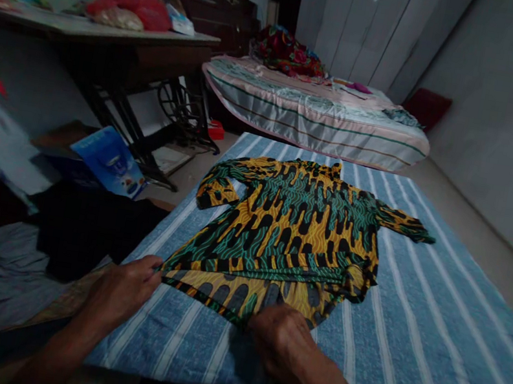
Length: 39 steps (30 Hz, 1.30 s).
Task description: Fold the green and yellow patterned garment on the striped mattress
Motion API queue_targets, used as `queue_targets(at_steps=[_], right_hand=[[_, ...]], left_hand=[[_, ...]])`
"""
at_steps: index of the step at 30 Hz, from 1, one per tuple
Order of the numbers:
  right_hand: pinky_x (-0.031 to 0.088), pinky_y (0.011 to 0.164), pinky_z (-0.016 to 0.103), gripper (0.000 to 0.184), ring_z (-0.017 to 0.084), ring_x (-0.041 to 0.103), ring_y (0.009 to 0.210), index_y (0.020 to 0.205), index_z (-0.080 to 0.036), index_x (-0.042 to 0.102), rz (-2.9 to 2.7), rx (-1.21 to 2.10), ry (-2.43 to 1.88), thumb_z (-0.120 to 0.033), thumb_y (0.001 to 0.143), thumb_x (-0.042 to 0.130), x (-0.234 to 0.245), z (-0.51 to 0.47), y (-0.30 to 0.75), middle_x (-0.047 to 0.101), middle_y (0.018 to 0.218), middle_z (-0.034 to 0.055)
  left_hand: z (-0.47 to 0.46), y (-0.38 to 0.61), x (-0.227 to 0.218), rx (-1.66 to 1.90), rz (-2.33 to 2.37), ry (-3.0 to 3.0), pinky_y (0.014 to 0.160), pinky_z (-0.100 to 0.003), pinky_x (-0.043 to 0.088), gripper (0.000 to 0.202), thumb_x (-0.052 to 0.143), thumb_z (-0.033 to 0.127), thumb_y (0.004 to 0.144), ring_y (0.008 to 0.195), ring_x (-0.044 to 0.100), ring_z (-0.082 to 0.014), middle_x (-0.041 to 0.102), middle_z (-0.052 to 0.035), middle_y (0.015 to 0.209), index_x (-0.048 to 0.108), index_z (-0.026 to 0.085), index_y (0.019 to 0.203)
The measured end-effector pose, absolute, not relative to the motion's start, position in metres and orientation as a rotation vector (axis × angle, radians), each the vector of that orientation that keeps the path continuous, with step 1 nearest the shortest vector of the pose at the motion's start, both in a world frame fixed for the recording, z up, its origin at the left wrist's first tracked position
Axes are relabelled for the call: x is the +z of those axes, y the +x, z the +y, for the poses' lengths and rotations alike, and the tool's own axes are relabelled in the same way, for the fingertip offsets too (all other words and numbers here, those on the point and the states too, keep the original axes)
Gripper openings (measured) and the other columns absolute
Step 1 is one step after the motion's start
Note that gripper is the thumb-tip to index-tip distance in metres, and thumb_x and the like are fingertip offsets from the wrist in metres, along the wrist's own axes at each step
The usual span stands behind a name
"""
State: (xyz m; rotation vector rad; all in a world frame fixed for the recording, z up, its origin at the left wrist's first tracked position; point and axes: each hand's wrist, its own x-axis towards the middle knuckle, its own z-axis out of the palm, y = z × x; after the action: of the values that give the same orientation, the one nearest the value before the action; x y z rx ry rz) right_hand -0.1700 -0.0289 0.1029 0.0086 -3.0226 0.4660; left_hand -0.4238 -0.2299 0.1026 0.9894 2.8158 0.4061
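Note:
A long-sleeved shirt (301, 219), patterned in yellow, black and green, lies spread on a blue cloth with white stripes (388, 345). Its collar points away from me and its hem faces me. My left hand (135, 283) pinches the hem at its left corner and pulls it taut. Closed on the hem's near edge, my right hand (281, 337) is close to the middle of the front. Between my hands the hem gapes, so the paler inner side of the back shows. The right part of the hem is bunched up.
On the left stands a treadle sewing table (139, 38) with red plastic bags (144, 8) on it. A blue box (111, 161) and dark and grey clothes (92, 230) lie below. A bed (314, 110) stands behind, and a white wall (508, 129) runs along the right.

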Motion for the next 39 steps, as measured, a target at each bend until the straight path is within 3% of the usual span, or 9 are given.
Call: queue_targets(at_steps=[5,12,17,22,25,28,32,35,39], right_hand=[[0.045,0.071,0.031,0.027,0.019,0.061,0.078,0.089,-0.02,0.061,-2.46,0.566,-0.783,-0.031,0.091,0.037,0.095,0.042,-0.106,0.067,0.083,0.0071],[0.044,0.063,0.036,0.047,0.027,0.063,0.073,0.091,-0.02,0.068,-2.258,0.518,-1.506,-0.06,0.083,0.044,0.083,0.122,-0.056,0.068,0.077,0.0096],[0.037,0.058,0.029,0.043,0.024,0.063,0.074,0.098,-0.02,0.068,-2.25,0.59,-1.588,-0.054,0.078,0.052,0.08,0.131,-0.085,0.068,0.073,0.0055],[0.039,0.058,0.028,0.029,0.022,0.062,0.07,0.085,-0.02,0.071,-2.142,0.67,-1.573,-0.038,0.074,0.051,0.073,0.141,-0.091,0.067,0.068,0.0044],[0.043,0.057,0.027,0.036,0.02,0.062,0.065,0.09,-0.017,0.072,-2.04,0.766,-1.521,-0.04,0.076,0.048,0.069,0.144,-0.083,0.068,0.068,0.0047],[0.047,0.056,0.027,0.045,0.019,0.063,0.062,0.097,-0.014,0.071,-1.923,0.857,-1.46,-0.046,0.078,0.046,0.069,0.142,-0.075,0.07,0.073,0.0063],[0.05,0.056,0.028,0.044,0.018,0.063,0.058,0.096,-0.014,0.071,-1.753,0.943,-1.373,-0.049,0.076,0.053,0.075,0.133,-0.072,0.07,0.073,0.0051],[0.053,0.059,0.03,0.036,0.018,0.064,0.061,0.089,-0.015,0.07,-1.462,1.066,-1.227,-0.045,0.07,0.065,0.082,0.124,-0.073,0.069,0.071,0.0026],[0.053,0.052,0.027,0.034,0.015,0.061,0.056,0.087,-0.015,0.069,-1.215,1.127,-1.137,-0.041,0.066,0.072,0.095,0.109,-0.066,0.067,0.069,0.0005]], left_hand=[[-0.223,-0.427,0.116,0.3,2.786,0.915,0.064,-0.031,0.046,0.026,0.04,0.038,0.076,0.069,0.065,-0.024,0.068,-0.0001,0.071,0.06,0.026,0.087],[-0.201,-0.401,0.137,0.256,2.943,1.106,0.081,-0.042,0.05,0.037,0.039,0.047,0.078,0.094,0.063,-0.0307,0.065,-0.0103,0.101,0.059,0.021,0.095],[-0.155,-0.341,0.125,0.667,2.542,1.559,0.079,-0.032,0.05,0.026,0.046,0.04,0.083,0.084,0.062,-0.0212,0.065,-0.0047,0.089,0.062,0.024,0.095],[-0.114,-0.276,0.118,0.511,2.032,1.899,0.081,-0.035,0.049,0.022,0.056,0.018,0.077,0.094,0.057,-0.0226,0.062,-0.006,0.099,0.059,0.022,0.099],[-0.105,-0.26,0.115,0.392,2.0,1.837,0.085,-0.041,0.048,0.036,0.06,0.014,0.071,0.101,0.054,-0.0261,0.058,-0.0078,0.107,0.056,0.021,0.106],[-0.103,-0.259,0.107,0.496,2.041,1.733,0.088,-0.038,0.047,0.031,0.05,0.007,0.074,0.101,0.055,-0.0233,0.057,-0.0082,0.105,0.057,0.019,0.102],[-0.102,-0.267,0.101,0.884,1.997,1.491,0.074,-0.028,0.046,0.024,0.045,0.008,0.074,0.08,0.056,-0.0157,0.057,-0.0043,0.088,0.06,0.017,0.09],[-0.1,-0.274,0.103,0.999,1.918,1.11,0.052,-0.023,0.036,0.021,0.052,0.015,0.069,0.053,0.042,-0.0102,0.043,0.0048,0.058,0.061,0.015,0.088],[-0.1,-0.281,0.105,1.068,1.764,0.824,0.046,-0.021,0.028,0.027,0.055,0.023,0.064,0.045,0.032,-0.0077,0.031,0.0103,0.048,0.06,0.013,0.089]])
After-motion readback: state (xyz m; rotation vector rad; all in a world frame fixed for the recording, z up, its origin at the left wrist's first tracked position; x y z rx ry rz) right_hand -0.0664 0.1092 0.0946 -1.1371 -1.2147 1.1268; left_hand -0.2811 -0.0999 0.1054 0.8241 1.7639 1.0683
